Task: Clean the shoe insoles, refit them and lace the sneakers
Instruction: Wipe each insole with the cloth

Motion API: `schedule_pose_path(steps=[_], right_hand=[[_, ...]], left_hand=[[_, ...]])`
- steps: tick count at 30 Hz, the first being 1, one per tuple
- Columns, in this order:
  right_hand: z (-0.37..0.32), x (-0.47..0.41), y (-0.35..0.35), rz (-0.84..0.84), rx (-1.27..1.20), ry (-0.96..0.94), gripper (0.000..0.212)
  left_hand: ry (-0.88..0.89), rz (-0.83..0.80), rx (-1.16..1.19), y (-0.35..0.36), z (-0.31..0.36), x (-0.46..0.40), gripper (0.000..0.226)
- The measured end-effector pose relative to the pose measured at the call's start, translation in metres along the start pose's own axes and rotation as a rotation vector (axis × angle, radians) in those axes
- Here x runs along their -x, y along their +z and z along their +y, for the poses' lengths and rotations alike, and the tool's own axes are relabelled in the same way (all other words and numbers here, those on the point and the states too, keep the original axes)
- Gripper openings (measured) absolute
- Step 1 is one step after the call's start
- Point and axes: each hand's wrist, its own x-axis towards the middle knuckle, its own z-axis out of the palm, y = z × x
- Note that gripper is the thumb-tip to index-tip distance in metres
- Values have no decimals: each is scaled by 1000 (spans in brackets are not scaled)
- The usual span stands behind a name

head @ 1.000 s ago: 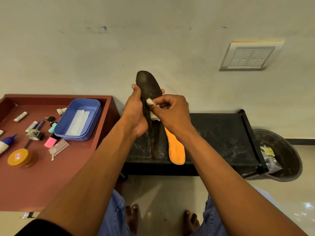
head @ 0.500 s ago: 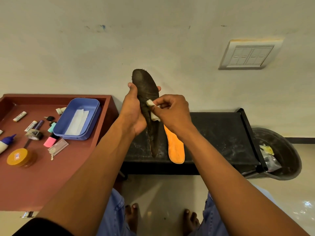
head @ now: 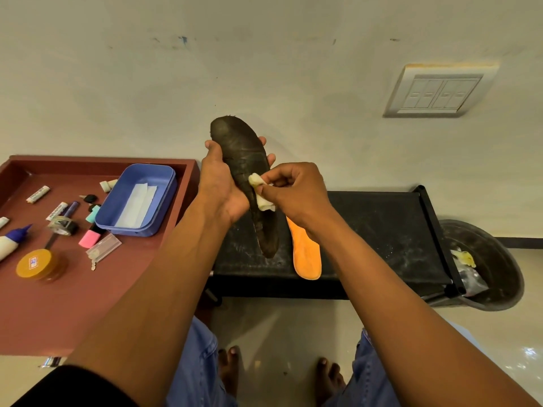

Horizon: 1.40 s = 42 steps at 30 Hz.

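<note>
Head view: the left hand (head: 223,186) is holding the dark insole (head: 245,171) upright at frame centre, fingers wrapping behind it with the fingertips showing past its right edge and the thumb lying along its left edge; this grip is closing fully round the insole. The right hand (head: 296,192) is pinching a small folded pale cloth (head: 260,190) between thumb and curled fingers and is pressing it against the insole's face at mid-length. The insole's lower tip is hanging just above the black bench (head: 382,230), which is filling the centre right of the frame. An orange insole (head: 307,254) is lying flat on that bench, just right of the dark one, partly hidden under the right wrist. At the left of the frame a red-brown bench (head: 44,304) is carrying a blue tray (head: 164,183) with white paper inside, a pink eraser (head: 88,239), a roll of tape (head: 61,226), a glue bottle (head: 11,242) and a yellow-lidded jar (head: 36,264). At the far right a dark bin (head: 499,259) is sitting on the floor, touching the black bench's end. A switch plate (head: 437,91) is showing on the wall, upper right.
</note>
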Motion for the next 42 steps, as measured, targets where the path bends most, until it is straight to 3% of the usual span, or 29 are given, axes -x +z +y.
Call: schedule_pose_path(steps=[3, 8, 11, 17, 23, 27, 30, 38, 42], right_hand=[[-6, 6, 5, -111, -35, -23, 11], [8, 1, 9, 74, 199, -28, 8], [10, 1, 10, 95, 183, 3, 7], [-5, 11, 10, -146, -50, 77, 12], [6, 9, 10, -51, 291, 47, 7], [8, 0, 1, 11, -43, 250, 7], [2, -2, -5, -50, -348, 388, 13], [-4, -1, 1, -45, -592, 403, 19], [-5, 4, 5, -62, -431, 289, 16]], left_hand=[[43, 35, 37, -2, 5, 1, 74], [38, 36, 44, -4, 3, 1, 76], [22, 41, 56, -4, 4, 0, 77], [28, 88, 224, -13, 12, -3, 82], [50, 114, 394, -21, 17, -8, 73], [43, 51, 492, -21, 17, -8, 74], [24, -12, 539, -21, 15, -6, 76], [135, -36, 102, -12, -9, 5, 85], [99, -45, -74, -4, -20, 14, 87]])
